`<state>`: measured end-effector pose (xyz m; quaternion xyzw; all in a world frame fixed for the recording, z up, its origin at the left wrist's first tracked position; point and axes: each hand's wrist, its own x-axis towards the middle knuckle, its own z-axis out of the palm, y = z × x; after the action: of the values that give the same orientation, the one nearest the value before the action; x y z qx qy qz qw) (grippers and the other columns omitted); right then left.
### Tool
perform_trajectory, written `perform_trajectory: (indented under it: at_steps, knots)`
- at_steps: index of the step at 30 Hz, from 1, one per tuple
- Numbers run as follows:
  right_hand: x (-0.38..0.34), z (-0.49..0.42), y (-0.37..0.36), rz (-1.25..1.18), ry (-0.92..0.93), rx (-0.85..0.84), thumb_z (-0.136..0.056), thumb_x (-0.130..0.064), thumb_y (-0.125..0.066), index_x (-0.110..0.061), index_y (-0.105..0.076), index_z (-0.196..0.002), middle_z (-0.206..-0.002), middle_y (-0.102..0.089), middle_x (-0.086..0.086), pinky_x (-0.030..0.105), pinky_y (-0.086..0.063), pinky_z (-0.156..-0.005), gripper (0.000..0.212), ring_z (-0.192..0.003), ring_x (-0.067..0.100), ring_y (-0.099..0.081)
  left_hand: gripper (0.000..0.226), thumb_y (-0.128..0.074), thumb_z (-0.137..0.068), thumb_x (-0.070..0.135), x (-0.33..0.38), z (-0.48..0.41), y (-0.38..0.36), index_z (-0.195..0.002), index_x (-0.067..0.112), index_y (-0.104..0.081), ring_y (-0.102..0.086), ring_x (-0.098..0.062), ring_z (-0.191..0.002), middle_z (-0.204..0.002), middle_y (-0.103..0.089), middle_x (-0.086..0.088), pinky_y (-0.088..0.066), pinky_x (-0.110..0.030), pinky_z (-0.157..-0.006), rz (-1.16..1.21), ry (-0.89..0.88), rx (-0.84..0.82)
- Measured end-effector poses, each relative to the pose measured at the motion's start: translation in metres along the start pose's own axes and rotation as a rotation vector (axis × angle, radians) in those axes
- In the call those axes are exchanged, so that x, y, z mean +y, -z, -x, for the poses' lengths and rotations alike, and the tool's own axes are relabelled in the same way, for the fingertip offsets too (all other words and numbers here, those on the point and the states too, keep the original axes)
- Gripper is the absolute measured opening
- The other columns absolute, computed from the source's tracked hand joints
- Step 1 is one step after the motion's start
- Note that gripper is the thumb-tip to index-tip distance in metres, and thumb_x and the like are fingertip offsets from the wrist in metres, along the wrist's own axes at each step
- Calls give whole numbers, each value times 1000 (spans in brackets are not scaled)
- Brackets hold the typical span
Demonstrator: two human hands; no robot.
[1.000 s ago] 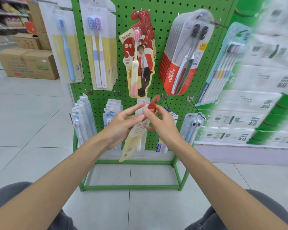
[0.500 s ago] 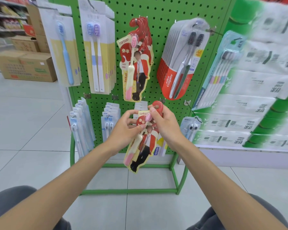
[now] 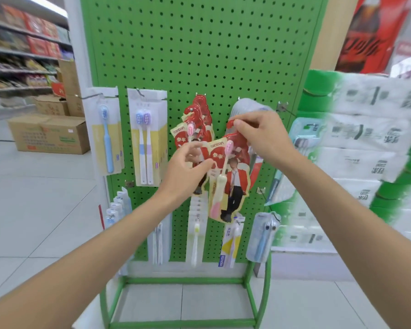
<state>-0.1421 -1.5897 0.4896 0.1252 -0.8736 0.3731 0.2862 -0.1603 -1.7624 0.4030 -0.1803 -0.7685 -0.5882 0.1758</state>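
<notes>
Head view, left hand (image 3: 185, 173), right hand (image 3: 262, 136), both pinching one toothbrush card (image 3: 234, 180)

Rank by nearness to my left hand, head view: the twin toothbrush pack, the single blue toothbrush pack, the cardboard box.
From the left hand:
1. Twin toothbrush pack, just left, on the pegboard.
2. Single blue toothbrush pack, further left, at the board's edge.
3. Cardboard box, far left, on the floor.
</notes>
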Motion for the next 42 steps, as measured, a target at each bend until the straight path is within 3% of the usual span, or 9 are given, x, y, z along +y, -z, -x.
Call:
perform_trajectory:
  at_steps: [6, 8, 11, 15, 18, 21, 26, 32, 42]
  knots:
    - [-47, -75, 61, -24, 37, 232, -96, -16, -57, -16, -74, -99, -79, -68, -10, 13, -49, -51, 18, -69, 4, -64, 42, -62, -90, 17, 39, -51, 21, -130, 24, -50, -51, -2, -104, -127, -52, 4, -49, -22, -86, -104, -64, 111]
    - [-55, -101, 69, -16, 27, 267, -95, -16, -57, -18, -75, -92, -77, -67, -10, 20, -54, -58, 18, -68, 6, -63, 49, -63, -90, 19, 44, -66, 23, -136, 21, -45, -52, 1, -92, -134, -45, 4, -46, -9, -67, -143, -30, 100]
    - [-63, -130, 69, -14, 15, 266, -95, -15, -57, -25, -69, -76, -79, -68, -8, 40, -57, -74, 24, -76, 21, -66, 66, -66, -88, 28, 44, -84, 23, -146, 21, -34, -63, -7, -78, -137, -42, 1, -59, -24, -67, -162, 58, 27]
    - [-59, -156, 52, 10, 12, 272, -96, -15, -56, -19, -71, -85, -93, -71, -3, 37, -58, -76, 20, -90, 20, -70, 79, -66, -87, 27, 35, -101, 21, -153, 23, -23, -66, -12, -72, -138, -43, 0, -55, -25, -59, -209, 113, -50]
    - [-46, -169, 30, 24, -10, 227, -97, -14, -56, -13, -74, -97, -89, -69, -4, 40, -57, -79, 17, -90, 24, -70, 78, -68, -85, 26, 29, -109, 24, -151, 26, -25, -66, -11, -71, -135, -47, 1, -56, -26, -59, -247, 102, -95]
    - [-28, -176, 7, 52, -44, 130, -98, -14, -56, -11, -73, -101, -89, -69, -2, 40, -59, -75, 17, -74, 18, -63, 42, -68, -85, 19, 25, -114, 27, -116, 39, -48, -69, -15, -78, -113, -60, 0, -61, -35, -68, -229, 69, -127]
    - [-2, -179, -21, 142, -69, -71, -97, -13, -56, -13, -72, -94, -92, -69, 0, 30, -57, -67, 16, -70, 15, -59, 94, -74, -81, 28, 13, -125, 33, -156, 30, -15, -70, -3, -84, -116, -55, 16, -60, -27, -72, -174, 86, -205]
    - [14, -178, -36, 226, -36, -225, -96, -17, -60, -10, -72, -100, -82, -67, -3, 26, -59, -67, 14, -74, 11, -65, 83, -74, -85, 24, 14, -128, 35, -152, 26, -25, -62, 16, -72, -97, -46, 32, -47, -6, -57, -127, 69, -219]
    - [14, -179, -56, 232, 35, -270, -93, -21, -65, -13, -74, -100, -88, -71, 1, 18, -53, -58, 14, -63, 9, -65, 73, -77, -82, 32, 7, -132, 33, -143, 27, -38, -63, 3, -92, -109, -59, 17, -49, -16, -74, -114, 57, -196]
